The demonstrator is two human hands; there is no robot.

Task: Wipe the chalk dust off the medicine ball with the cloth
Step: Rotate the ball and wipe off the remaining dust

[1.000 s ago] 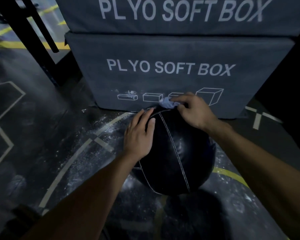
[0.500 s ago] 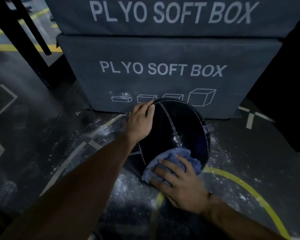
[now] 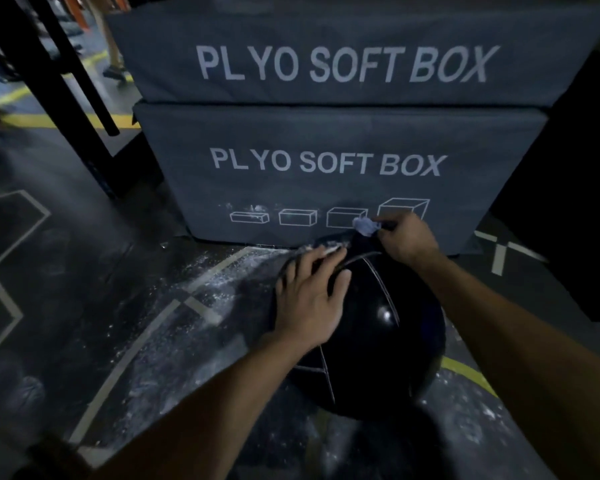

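Right hand moved from the ball's near underside to its far top, about 1 o'clock, fingers bunched around cloth. Left hand lies flat, fingers spread, on medicine ball, which sits on floor against plyo box. Chalk visible at 12 o'clock.

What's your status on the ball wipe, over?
Left hand flat on medicine ball, steadying. Right hand grips cloth at ball's far top. Chalk dust shows by left fingertips. Nothing in the way.
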